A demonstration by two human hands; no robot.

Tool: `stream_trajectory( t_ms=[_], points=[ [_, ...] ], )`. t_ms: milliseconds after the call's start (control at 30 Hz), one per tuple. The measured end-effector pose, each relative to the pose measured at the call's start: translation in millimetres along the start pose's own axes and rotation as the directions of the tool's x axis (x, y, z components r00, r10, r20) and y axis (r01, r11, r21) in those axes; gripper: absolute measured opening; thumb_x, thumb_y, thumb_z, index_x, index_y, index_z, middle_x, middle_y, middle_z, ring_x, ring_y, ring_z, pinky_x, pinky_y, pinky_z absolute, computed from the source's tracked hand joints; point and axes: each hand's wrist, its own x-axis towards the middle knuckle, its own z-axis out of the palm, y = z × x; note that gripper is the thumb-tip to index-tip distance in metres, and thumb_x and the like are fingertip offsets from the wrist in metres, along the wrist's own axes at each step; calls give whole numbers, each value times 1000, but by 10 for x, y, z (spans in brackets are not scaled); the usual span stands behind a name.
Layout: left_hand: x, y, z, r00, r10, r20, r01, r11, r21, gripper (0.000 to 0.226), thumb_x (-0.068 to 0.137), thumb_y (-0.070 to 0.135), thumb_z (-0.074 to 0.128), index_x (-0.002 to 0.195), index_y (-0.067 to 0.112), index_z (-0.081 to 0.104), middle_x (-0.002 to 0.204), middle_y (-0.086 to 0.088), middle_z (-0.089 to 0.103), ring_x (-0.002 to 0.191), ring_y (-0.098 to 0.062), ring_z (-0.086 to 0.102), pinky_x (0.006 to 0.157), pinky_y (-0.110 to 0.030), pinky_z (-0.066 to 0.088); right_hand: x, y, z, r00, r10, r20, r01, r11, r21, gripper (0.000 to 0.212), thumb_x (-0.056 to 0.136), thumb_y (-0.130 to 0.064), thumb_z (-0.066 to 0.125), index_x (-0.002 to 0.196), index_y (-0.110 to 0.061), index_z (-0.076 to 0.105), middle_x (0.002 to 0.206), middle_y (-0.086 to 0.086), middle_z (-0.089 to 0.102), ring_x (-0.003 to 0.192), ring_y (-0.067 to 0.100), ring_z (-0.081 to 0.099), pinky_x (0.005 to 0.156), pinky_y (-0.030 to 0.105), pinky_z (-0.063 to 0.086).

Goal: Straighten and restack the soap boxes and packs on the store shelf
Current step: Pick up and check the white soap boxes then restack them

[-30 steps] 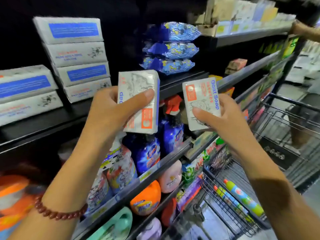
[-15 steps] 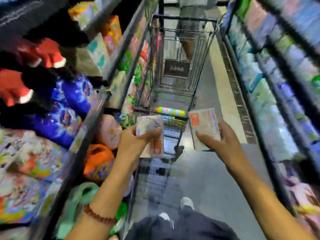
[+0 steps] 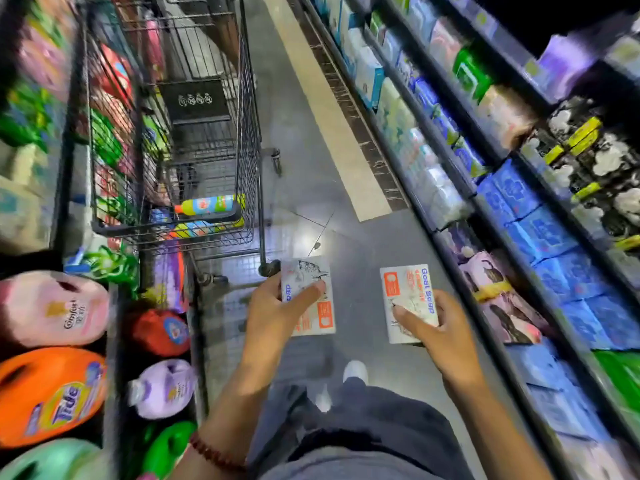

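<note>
Soap boxes [image 3: 307, 296]: off the shelf, just right of shopping cart [image 3: 250, 133]. Clamps one apiece between thumb and curled fingers, left hand [image 3: 273, 315] and right hand [image 3: 441, 332], labels up, likely for matching before restacking.

two goat soap boxes [image 3: 306, 271], one per hand, so two hands as well: left hand [image 3: 273, 313], right hand [image 3: 446, 330]. one shopping cart [image 3: 249, 98] with what looks like two colourful bottles [image 3: 207, 204] in it. six detergent jugs [image 3: 52, 396] on the left, one beaded bracelet [image 3: 211, 453], two white shoes [image 3: 355, 370].
</note>
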Motion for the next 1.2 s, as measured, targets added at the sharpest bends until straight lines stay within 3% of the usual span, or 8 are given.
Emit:
stream_trajectory(
  t_ms=[100, 367, 667, 933, 1133, 1200],
  points=[
    [181, 61, 366, 1000, -18, 4, 18, 1000, 15, 5, 76, 12, 76, 78, 14, 71, 64, 9, 72, 53, -1, 64, 46, -12, 44, 240, 18, -298, 999, 36, -35, -36, 999, 19, 26, 74, -8, 75, 94, -13, 60, 82, -7, 71, 69, 4, 66, 53, 15, 49],
    [844, 167, 626, 983, -131, -130, 130, 991, -18, 9, 73, 10, 78, 78, 15, 71, 68, -1, 73, 58, -13, 67, 49, -23, 53, 1142, -174, -300, 994, 109, 24, -110, 993, 38, 28, 73, -23, 75, 96, -19, 61, 88, -3, 71, 76, 8, 67, 57, 19, 50],
    [2310, 639, 500, 971, -118, -209, 109, 993, -53, 9, 76, 13, 76, 84, 10, 71, 71, -5, 74, 61, -18, 70, 52, -28, 56, 2831, -873, 469, 988, 32, 148, -30, 999, -15, 23, 78, -10, 72, 94, -20, 59, 81, -7, 70, 71, 2, 66, 54, 15, 49],
    [3648, 1336, 503, 970, -24, -242, 1, 996, -94, 12, 72, 19, 81, 78, 14, 71, 67, 1, 73, 57, -8, 67, 49, -20, 50, 4086, -1333, 853, 979, 32, 200, -17, 997, -75, 21, 80, -4, 69, 95, -16, 59, 83, 0, 69, 67, 4, 65, 53, 17, 50],
    [4486, 1528, 541, 914, -73, -400, 13, 988, -152, 12, 75, 15, 78, 83, 10, 71, 74, -3, 74, 64, -12, 68, 61, -30, 56, 5293, -1591, 1176, 948, 64, 310, -10, 984, -175, 26, 80, -5, 69, 103, -9, 58, 96, 15, 68, 83, 25, 66, 56, 22, 53],
    [4699, 1540, 539, 859, -140, -493, 48, 980, -194, 11, 75, 15, 78, 83, 11, 71, 72, -1, 74, 62, -11, 68, 59, -25, 56, 5684, -1741, 1374, 911, 77, 405, 22, 972, -233, 23, 80, -8, 69, 100, -11, 59, 94, 12, 68, 81, 21, 66, 55, 20, 51]
  ],
)
